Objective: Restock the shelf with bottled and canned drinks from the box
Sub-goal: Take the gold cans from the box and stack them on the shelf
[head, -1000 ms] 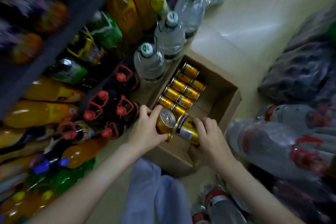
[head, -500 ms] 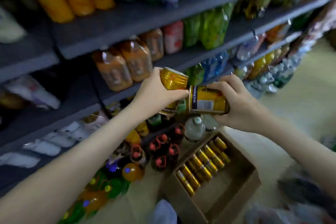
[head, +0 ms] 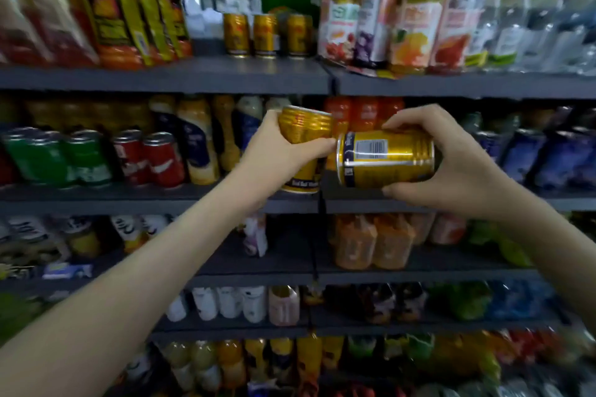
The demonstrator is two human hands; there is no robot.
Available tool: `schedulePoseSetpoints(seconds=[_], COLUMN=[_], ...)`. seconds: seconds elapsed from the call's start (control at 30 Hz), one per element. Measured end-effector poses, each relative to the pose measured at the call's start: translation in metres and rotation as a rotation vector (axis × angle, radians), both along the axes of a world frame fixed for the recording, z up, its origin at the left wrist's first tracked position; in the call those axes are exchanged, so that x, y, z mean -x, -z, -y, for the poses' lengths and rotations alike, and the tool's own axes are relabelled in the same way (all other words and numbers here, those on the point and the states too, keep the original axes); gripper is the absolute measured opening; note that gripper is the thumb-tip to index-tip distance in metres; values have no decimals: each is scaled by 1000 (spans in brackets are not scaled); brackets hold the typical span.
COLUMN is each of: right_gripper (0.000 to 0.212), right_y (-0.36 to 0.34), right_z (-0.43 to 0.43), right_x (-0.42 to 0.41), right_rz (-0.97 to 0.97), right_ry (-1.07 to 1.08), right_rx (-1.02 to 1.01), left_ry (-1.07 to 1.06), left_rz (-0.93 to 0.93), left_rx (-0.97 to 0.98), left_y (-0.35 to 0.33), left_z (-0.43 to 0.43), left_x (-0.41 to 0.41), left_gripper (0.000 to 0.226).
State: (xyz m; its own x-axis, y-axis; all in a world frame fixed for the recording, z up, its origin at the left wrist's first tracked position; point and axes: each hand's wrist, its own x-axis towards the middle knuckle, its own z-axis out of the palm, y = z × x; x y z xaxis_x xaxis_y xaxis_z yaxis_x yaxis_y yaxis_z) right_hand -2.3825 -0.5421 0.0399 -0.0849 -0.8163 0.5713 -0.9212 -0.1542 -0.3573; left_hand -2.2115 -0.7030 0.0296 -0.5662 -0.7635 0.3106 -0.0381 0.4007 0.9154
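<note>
The shelf [head: 225, 77] is packed with drinks: three gold cans [head: 267, 35] stand in a gap on the top board, juice bottles [head: 403, 13] beside them on the right, and green and red cans [head: 96, 158] one board down on the left. The left hand [head: 274, 151] is wrapped around an upright gold can [head: 304, 127], and the right hand [head: 458, 167] grips a sideways gold can [head: 385, 158], the two almost touching. A second ago both hands were down at the box on the floor; now they are up by the shelves and the box is out of sight.
</note>
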Motion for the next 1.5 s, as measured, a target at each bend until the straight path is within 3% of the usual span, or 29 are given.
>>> schedulePoseSetpoints(seconds=[0.13, 0.27, 0.4, 0.57, 0.93, 1.13, 1.33, 1.5], right_gripper=[59, 47, 50, 58, 60, 69, 70, 70], right_y=[-36, -74, -108, -130, -145, -147, -137, -151], right_z=[72, 148, 225, 310, 444, 483, 505, 495], right_x=[-21, -22, -23, -29, -23, -24, -30, -22], right_rz=[243, 298, 313, 153, -120, -244, -479, -423], right_ry=[-58, -95, -78, -41, -6, 13, 209, 39], right_rx=[46, 110, 126, -5, -121, -203, -161, -399], left_ry=[-59, -67, -56, -101, -87, -74, -72, -35], left_rz=[-69, -149, -242, -323, -360, -430, -412, -346], left_rx=[33, 106, 156, 185, 128, 99, 117, 100], left_y=[-31, -60, -85, -110, -111, -105, -101, -101], left_z=[52, 105, 148, 189, 230, 233, 242, 248], left_x=[-37, -66, -79, -89, -102, -118, -130, -136], left_gripper=[54, 60, 60, 74, 66, 55, 34, 35])
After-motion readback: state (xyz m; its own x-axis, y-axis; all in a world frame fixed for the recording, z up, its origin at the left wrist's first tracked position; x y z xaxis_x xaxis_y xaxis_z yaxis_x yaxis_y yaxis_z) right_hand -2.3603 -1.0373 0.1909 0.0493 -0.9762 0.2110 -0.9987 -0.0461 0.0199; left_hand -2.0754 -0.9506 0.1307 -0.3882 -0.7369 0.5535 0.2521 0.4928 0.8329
